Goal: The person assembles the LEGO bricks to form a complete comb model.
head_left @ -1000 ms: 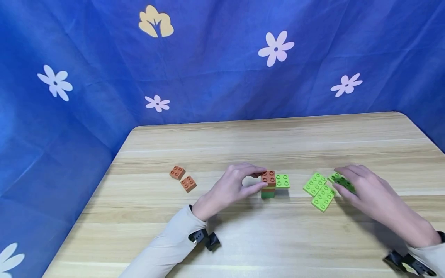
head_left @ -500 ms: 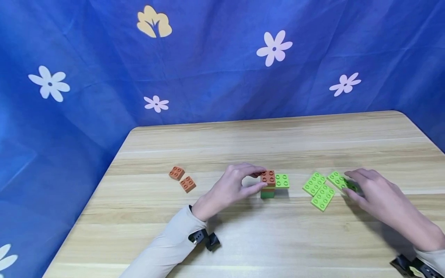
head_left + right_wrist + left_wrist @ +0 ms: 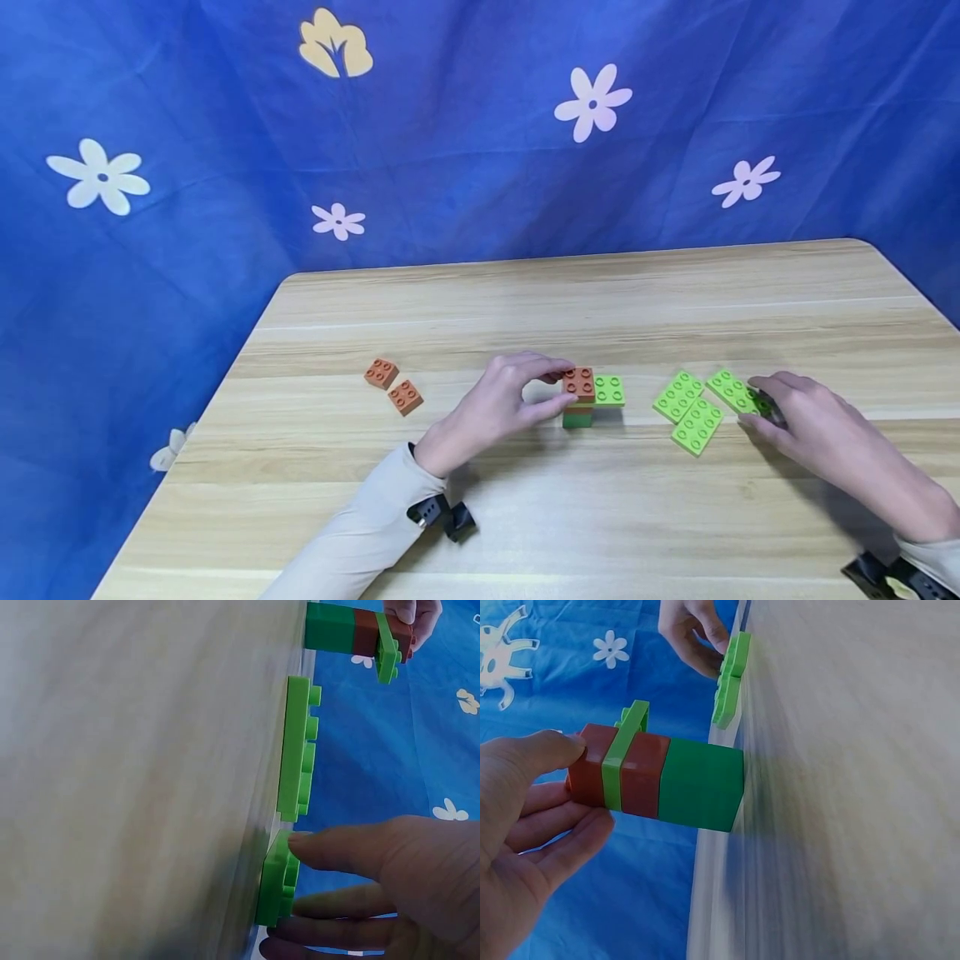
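My left hand (image 3: 487, 408) pinches the brown toy brick (image 3: 578, 382) topping a small stack, thumb on one side and fingers on the other. Beneath it come a light green brick (image 3: 610, 391) jutting out to the right, another brown brick (image 3: 643, 763) and a dark green base brick (image 3: 702, 784) standing on the table. At the right, my right hand (image 3: 821, 433) has its thumb and fingers spread about the right end of a flat light green brick (image 3: 732, 392). Whether they touch it is hard to tell. Two more flat light green bricks (image 3: 678, 397) lie left of it.
Two loose brown bricks (image 3: 406, 397) lie on the wooden table (image 3: 480, 325) to the left. A blue cloth (image 3: 465, 125) with flower shapes hangs behind the table and along its left side.
My right hand has shifted right and slightly nearer, uncovering more of the flat light green brick. The left hand and the stack hold the same position.
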A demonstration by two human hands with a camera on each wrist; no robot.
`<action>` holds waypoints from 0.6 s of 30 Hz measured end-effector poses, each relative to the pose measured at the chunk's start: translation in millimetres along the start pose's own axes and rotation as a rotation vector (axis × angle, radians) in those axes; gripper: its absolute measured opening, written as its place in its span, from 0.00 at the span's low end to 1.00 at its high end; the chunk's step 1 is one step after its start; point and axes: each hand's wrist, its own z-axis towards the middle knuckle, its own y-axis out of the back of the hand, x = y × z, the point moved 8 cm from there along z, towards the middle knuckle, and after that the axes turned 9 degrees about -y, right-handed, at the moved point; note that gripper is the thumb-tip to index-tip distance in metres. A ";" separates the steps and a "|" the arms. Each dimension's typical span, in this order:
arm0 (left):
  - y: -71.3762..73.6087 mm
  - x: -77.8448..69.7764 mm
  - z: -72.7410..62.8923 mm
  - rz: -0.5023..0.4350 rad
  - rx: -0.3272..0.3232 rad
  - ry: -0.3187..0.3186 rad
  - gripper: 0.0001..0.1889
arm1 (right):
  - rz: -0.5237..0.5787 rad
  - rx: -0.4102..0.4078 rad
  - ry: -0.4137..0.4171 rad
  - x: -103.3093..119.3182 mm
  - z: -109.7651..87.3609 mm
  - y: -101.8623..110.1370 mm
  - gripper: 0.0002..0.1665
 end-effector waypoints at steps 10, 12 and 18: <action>-1.0 -0.2 -0.9 0.002 0.002 0.009 0.17 | 0.037 -0.014 0.037 2.7 1.4 -1.5 0.27; -0.7 0.2 -0.8 0.006 -0.003 0.015 0.17 | 0.038 -0.033 0.051 3.3 1.2 0.5 0.27; -0.2 0.3 -0.6 0.018 -0.010 0.017 0.17 | 0.026 -0.101 0.090 5.5 1.2 6.5 0.26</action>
